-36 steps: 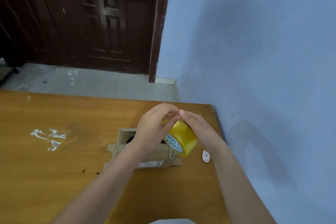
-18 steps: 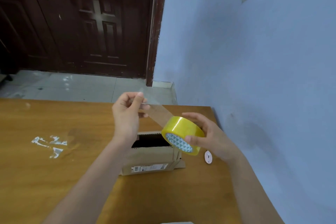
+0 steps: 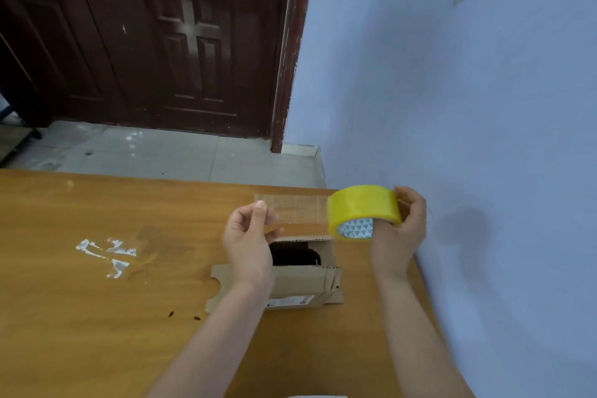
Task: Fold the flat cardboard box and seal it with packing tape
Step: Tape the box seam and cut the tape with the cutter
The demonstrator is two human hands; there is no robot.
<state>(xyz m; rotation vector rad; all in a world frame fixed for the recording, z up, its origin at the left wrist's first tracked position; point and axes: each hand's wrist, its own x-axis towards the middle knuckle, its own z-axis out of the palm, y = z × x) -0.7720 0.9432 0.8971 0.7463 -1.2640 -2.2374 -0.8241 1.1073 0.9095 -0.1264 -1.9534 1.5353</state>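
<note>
My right hand (image 3: pixel 399 229) grips the yellow tape roll (image 3: pixel 363 211); my left hand (image 3: pixel 248 245) pinches its clear pulled-out strip (image 3: pixel 295 208) above the open cardboard box (image 3: pixel 300 281) on the table (image 3: pixel 97 317).

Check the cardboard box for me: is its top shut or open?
Open. The cardboard box shows a dark gap between its top flaps, and the pulled-out tape strip hangs above it, not yet stuck down.

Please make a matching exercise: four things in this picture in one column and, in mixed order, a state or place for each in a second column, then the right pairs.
1. yellow roll of packing tape
2. clear pulled-out tape strip
3. brown cardboard box
4. white scraps of old tape

a. stuck on the wooden table, left of the box
b. pinched by the left hand
c. open on top
d. held by the right hand

Pairs: 1-d, 2-b, 3-c, 4-a
</note>
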